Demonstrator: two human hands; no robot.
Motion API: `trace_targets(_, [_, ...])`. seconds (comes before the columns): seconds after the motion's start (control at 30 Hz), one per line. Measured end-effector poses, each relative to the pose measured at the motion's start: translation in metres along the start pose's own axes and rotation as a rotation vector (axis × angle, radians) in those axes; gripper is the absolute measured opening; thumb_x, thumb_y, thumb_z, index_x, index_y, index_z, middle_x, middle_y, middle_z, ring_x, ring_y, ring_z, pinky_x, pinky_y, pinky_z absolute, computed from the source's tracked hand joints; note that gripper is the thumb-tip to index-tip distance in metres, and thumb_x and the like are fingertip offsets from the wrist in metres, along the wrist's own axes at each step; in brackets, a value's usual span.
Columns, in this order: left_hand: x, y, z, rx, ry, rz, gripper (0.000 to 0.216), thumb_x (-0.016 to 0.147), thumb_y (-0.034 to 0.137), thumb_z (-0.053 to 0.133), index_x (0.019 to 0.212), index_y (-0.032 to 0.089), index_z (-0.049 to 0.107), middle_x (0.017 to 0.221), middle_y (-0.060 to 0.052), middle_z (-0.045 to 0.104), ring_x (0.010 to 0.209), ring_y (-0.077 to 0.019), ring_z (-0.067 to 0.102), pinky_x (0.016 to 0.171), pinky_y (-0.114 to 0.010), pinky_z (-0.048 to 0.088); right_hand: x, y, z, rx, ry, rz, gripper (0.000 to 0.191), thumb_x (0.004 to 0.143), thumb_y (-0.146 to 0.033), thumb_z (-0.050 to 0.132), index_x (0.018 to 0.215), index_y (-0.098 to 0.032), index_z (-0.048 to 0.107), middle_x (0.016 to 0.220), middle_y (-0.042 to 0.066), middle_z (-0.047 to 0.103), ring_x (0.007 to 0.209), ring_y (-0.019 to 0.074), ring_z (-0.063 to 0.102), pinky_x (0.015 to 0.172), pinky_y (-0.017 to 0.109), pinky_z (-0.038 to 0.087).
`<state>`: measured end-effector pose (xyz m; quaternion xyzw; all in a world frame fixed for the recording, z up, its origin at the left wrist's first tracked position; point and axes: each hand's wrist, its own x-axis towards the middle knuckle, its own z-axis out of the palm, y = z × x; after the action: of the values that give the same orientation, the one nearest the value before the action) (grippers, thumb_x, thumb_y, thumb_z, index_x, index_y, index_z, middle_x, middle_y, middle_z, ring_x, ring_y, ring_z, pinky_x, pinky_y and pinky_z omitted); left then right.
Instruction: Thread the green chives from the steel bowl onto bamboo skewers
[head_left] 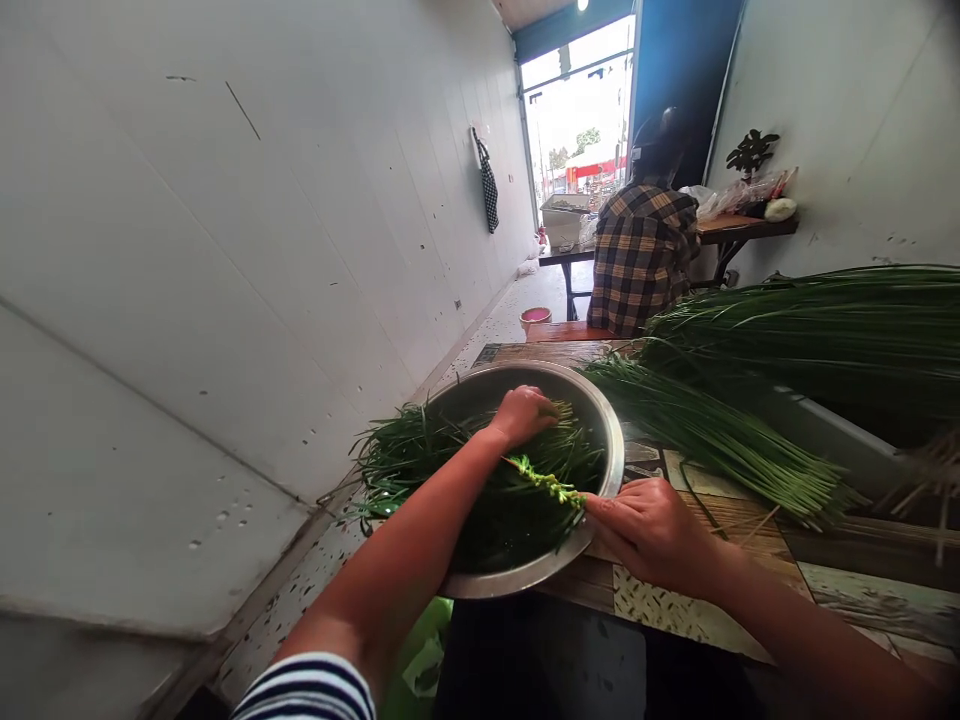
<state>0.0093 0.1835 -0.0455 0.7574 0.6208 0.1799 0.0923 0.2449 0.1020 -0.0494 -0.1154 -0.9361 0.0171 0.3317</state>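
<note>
A wide metal bowl holds long, thin green chives, wet and partly hanging over its left rim. My left hand reaches into the bowl, its fingers curled down round the pale stem ends of a bunch of chives. Against the bowl's right rim, my right hand pinches one end of a bright yellow-green sprig. The sprig points left across the bowl, below my left wrist. My left fingertips are partly hidden among the stems.
Loose chives lie right of the bowl on the wood-patterned table; a larger heap rests behind them on a box. A person in a plaid shirt sits ahead, facing away. The white wall runs along the left. A bucket stands on the floor.
</note>
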Motion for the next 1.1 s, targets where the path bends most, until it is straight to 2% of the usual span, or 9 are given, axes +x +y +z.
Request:
trace_targets(0.1, [0.000, 0.007, -0.004, 0.071, -0.069, 0.027, 0.011, 0.068, 0.026, 0.069, 0.076, 0.024, 0.077, 0.087, -0.008, 0.068, 0.093, -0.0244, 0.057, 0.087, -0.033, 0.039, -0.002, 0.001, 0.003, 0.014, 0.009, 0.010, 0.026, 0.092, -0.015, 0.041, 0.085, -0.015, 0.066, 0.049, -0.003, 0.054, 0.042, 0.0093, 0.044, 0.048, 0.028, 0.028])
trace_targets(0.2, [-0.001, 0.009, -0.008, 0.008, -0.055, -0.029, 0.012, 0.067, 0.017, 0.067, 0.072, 0.023, 0.076, 0.082, -0.006, 0.070, 0.087, -0.0220, 0.059, 0.084, -0.031, 0.041, -0.005, 0.004, 0.007, 0.088, 0.048, 0.089, 0.023, 0.091, -0.018, 0.045, 0.087, -0.013, 0.067, 0.051, -0.001, 0.057, 0.044, 0.0097, 0.049, 0.049, 0.026, 0.032])
trace_targets(0.3, [-0.004, 0.008, -0.013, -0.233, 0.034, -0.128, 0.016, 0.071, 0.018, 0.062, 0.078, 0.018, 0.076, 0.077, -0.004, 0.071, 0.075, -0.0172, 0.061, 0.075, -0.027, 0.045, -0.005, 0.009, 0.008, 0.187, 0.122, 0.339, 0.024, 0.091, -0.025, 0.046, 0.085, -0.015, 0.068, 0.059, 0.002, 0.063, 0.049, 0.0104, 0.053, 0.051, 0.024, 0.037])
trace_targets(0.4, [-0.006, 0.007, -0.017, -0.492, 0.115, -0.181, 0.020, 0.072, 0.024, 0.062, 0.084, 0.014, 0.075, 0.077, -0.004, 0.072, 0.072, -0.0151, 0.062, 0.071, -0.024, 0.046, -0.003, 0.016, 0.006, 0.266, 0.147, 0.590, 0.031, 0.092, -0.031, 0.044, 0.077, -0.017, 0.068, 0.062, 0.002, 0.063, 0.054, 0.0120, 0.054, 0.052, 0.023, 0.038])
trace_targets(0.5, [-0.008, 0.007, -0.016, -0.581, 0.139, -0.189, 0.020, 0.070, 0.025, 0.065, 0.083, 0.013, 0.074, 0.077, -0.005, 0.073, 0.073, -0.0150, 0.063, 0.071, -0.024, 0.047, -0.001, 0.023, 0.004, 0.334, 0.110, 0.709, 0.035, 0.091, -0.034, 0.044, 0.072, -0.016, 0.066, 0.060, 0.001, 0.059, 0.055, 0.0126, 0.051, 0.051, 0.023, 0.036])
trace_targets(0.63, [-0.007, 0.012, -0.015, -0.539, 0.173, -0.169, 0.019, 0.071, 0.024, 0.064, 0.082, 0.014, 0.075, 0.076, -0.005, 0.073, 0.072, -0.0147, 0.063, 0.070, -0.024, 0.047, -0.001, 0.028, 0.004, 0.382, 0.065, 0.744, 0.036, 0.091, -0.038, 0.043, 0.068, -0.017, 0.062, 0.058, 0.000, 0.053, 0.056, 0.0122, 0.046, 0.051, 0.023, 0.035])
trace_targets(0.83, [-0.008, 0.027, -0.025, -0.169, 0.211, -0.163, 0.018, 0.073, 0.017, 0.060, 0.081, 0.014, 0.076, 0.074, -0.007, 0.072, 0.069, -0.0158, 0.062, 0.072, -0.026, 0.046, 0.000, 0.028, 0.004, 0.411, 0.046, 0.753, 0.037, 0.089, -0.040, 0.043, 0.066, -0.017, 0.060, 0.058, -0.001, 0.049, 0.055, 0.0118, 0.042, 0.052, 0.023, 0.033])
trace_targets(0.9, [-0.009, 0.030, -0.027, -0.197, 0.211, -0.200, 0.017, 0.072, 0.017, 0.061, 0.080, 0.014, 0.076, 0.074, -0.007, 0.072, 0.070, -0.0157, 0.062, 0.071, -0.026, 0.046, 0.002, 0.026, 0.002, 0.420, 0.042, 0.762, 0.037, 0.089, -0.041, 0.043, 0.064, -0.017, 0.058, 0.057, -0.001, 0.045, 0.055, 0.0113, 0.039, 0.051, 0.023, 0.031])
trace_targets(1.1, [-0.012, 0.027, -0.026, -0.552, 0.183, -0.254, 0.019, 0.070, 0.022, 0.065, 0.084, 0.011, 0.075, 0.075, -0.006, 0.072, 0.067, -0.0138, 0.061, 0.067, -0.023, 0.046, 0.003, 0.026, 0.000, 0.434, 0.036, 0.771, 0.038, 0.089, -0.041, 0.043, 0.063, -0.017, 0.057, 0.058, -0.001, 0.045, 0.056, 0.0113, 0.039, 0.052, 0.024, 0.031])
